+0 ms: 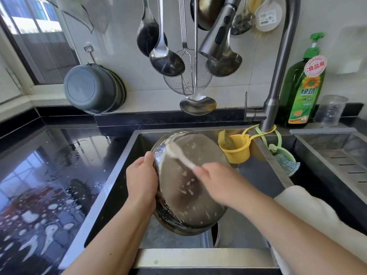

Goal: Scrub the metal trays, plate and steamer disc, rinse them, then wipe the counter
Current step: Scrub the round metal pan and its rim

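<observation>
L hand (141, 182) grips tilted tray (190, 187) rim over sink (111, 187); R hand (215, 182) holds brush (179, 154) on it.

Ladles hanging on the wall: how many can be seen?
4: two left of the wire skimmer, one behind the faucet head, one lowest. Others may be hidden.

Two hands (141, 181) work over one sink (127, 147), with one metal tray (190, 183), one soap bottle (303, 86) and four ladles (166, 60) (hung above).

Motion-blurred brush (179, 153); bottle label (303, 96) illegible
</observation>
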